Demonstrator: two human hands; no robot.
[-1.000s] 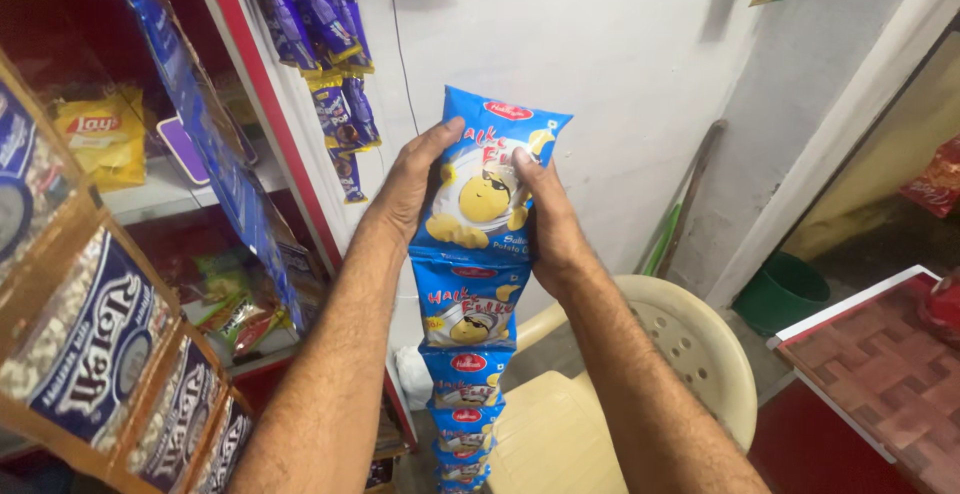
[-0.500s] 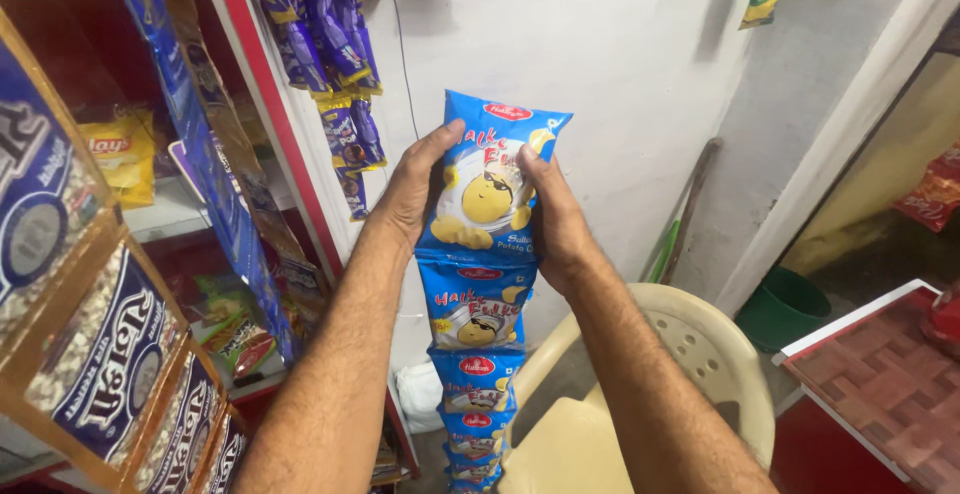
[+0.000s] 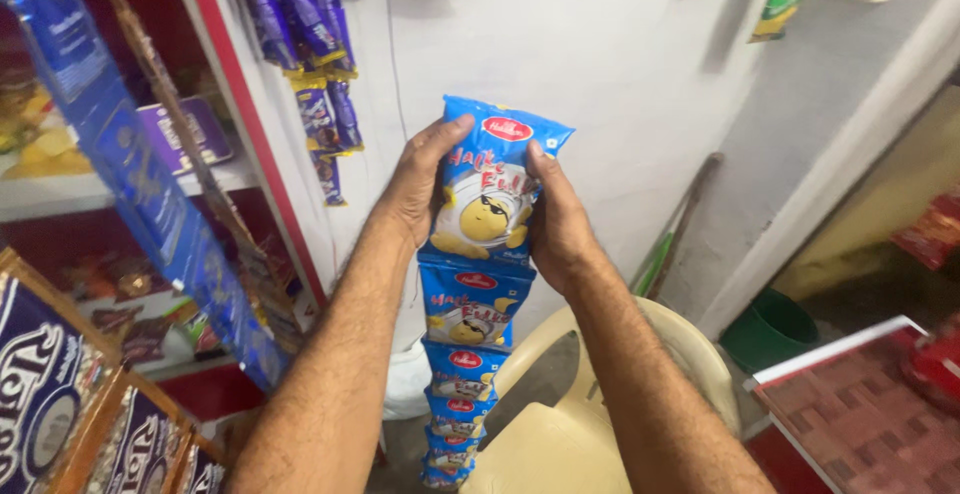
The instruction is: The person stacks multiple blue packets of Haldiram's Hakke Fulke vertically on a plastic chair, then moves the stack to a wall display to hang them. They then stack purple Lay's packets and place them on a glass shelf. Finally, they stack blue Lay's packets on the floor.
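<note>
Cartons [image 3: 60,404] of dark blue packs fill the lower left corner, beneath blue sachet strips [image 3: 150,184] hanging off the red-edged shelf [image 3: 240,104]. Left hand [image 3: 420,189] and right hand [image 3: 555,224] clamp opposite edges of the top blue snack packet [image 3: 490,189], so its joined strip [image 3: 460,374] dangles straight above a cream plastic chair [image 3: 600,394].

Soft, even indoor light, sharp at the centre, with blur and stretching towards the left edge.
</note>
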